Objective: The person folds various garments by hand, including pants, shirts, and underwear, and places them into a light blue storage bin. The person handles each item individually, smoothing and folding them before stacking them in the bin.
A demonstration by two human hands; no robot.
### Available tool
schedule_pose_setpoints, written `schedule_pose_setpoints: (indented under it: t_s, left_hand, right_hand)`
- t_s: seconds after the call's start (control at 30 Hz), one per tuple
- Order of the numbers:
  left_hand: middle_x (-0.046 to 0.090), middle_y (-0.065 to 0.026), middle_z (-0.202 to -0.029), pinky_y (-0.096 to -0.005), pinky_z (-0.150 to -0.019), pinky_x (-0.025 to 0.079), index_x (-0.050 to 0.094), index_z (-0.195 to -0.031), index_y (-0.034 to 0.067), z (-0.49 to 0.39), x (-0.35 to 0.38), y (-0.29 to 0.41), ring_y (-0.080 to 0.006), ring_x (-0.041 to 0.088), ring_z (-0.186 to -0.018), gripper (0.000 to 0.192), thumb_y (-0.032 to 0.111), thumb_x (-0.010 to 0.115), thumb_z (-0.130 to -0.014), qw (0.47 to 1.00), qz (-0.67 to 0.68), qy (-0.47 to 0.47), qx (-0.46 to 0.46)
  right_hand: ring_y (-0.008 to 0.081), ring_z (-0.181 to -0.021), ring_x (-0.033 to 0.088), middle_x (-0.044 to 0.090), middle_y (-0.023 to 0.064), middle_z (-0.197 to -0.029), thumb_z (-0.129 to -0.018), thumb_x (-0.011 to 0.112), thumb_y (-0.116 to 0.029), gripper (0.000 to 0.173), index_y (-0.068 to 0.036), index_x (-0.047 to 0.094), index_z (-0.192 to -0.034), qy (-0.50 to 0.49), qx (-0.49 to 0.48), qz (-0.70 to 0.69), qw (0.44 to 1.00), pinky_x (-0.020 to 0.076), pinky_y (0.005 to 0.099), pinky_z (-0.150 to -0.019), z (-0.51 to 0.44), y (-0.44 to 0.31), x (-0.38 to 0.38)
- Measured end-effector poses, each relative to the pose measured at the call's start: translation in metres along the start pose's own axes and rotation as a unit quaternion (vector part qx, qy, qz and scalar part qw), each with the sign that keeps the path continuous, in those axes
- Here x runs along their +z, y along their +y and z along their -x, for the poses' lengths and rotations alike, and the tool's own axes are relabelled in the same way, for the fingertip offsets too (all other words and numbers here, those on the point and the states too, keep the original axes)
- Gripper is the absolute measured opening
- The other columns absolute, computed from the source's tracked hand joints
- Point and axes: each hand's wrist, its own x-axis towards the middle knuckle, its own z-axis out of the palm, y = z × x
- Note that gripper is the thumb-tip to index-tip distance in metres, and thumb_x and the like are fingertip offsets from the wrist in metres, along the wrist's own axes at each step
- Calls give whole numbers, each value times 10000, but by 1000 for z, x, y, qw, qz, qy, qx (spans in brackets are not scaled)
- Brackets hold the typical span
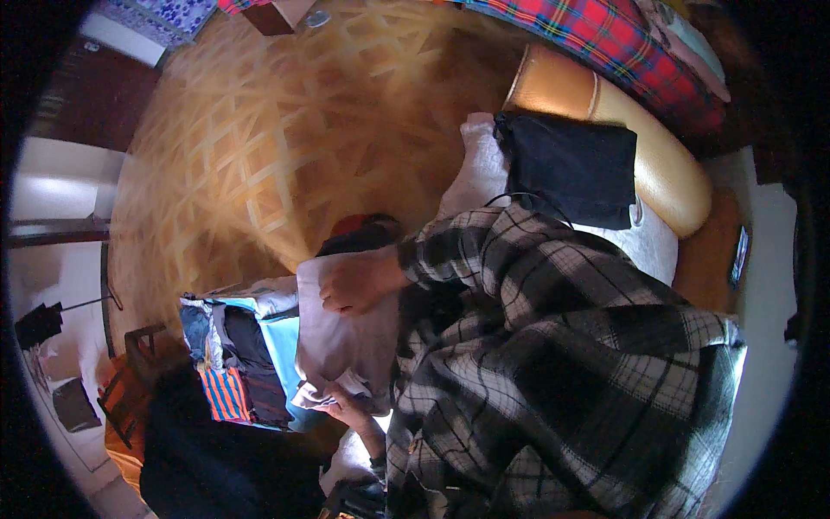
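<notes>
A folded pale mauve cloth garment (350,344) lies before me, close against my plaid shirt. My right hand (360,285) rests on its upper part with curled fingers; whether it pinches the fabric is not visible. My left hand (347,405) grips the garment's bunched lower edge. Just left of the cloth stands an open light-blue fabric container (277,344), partly covered by it. Inside are folded dark clothes (243,337) and an orange-and-blue striped cloth (224,394).
Folded black clothing (570,168) lies on a whitish cloth (480,149) beside a golden padded roll (655,156). A phone-like device (739,256) is at the far right. Patterned flooring (259,143) spreads ahead. A red tartan cloth (622,39) hangs at the top right.
</notes>
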Motion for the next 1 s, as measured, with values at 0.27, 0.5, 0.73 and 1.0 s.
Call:
schedule_pose_setpoints:
  t_s: [0.27, 0.5, 0.73, 1.0]
  left_hand:
    - [412, -177, -1325, -398, -986, 356, 148, -1396, 35, 1, 3, -15, -261, 470, -1138, 712, 159, 613, -872, 998, 46, 8, -47]
    - [471, -74, -1186, -330, -962, 358, 262, -1348, 50, 8, 16, 8, -186, 454, -1094, 674, 53, 661, -805, 992, 92, 38, -82]
    - [557, -45, -1063, -304, -826, 460, 453, -1216, 40, 5, 31, 46, -163, 556, -939, 442, 63, 605, -802, 939, 273, 58, -200]
    - [605, -54, -964, -337, -770, 507, 526, -1115, 62, 29, -34, 32, -197, 600, -851, 405, 42, 606, -719, 904, 334, 147, -223]
  right_hand:
    - [249, -756, 578, 599, 90, -792, -769, 511, -193, 133, -73, 556, -734, -29, -44, 33, 998, 463, 381, -724, 7, 16, 28]
    - [273, -797, 536, 556, 70, -777, -745, 598, -229, 140, -99, 559, -713, -10, 55, -17, 998, 449, 403, -699, 22, 27, 20]
    - [259, -658, 523, 520, 72, -664, -686, 657, -98, 138, -62, 526, -664, -17, 70, -80, 994, 407, 373, -576, 11, 44, -15]
    - [250, -636, 529, 521, 74, -645, -684, 668, -106, 147, -61, 529, -660, -16, 45, -99, 994, 405, 372, -567, 10, 63, -18]
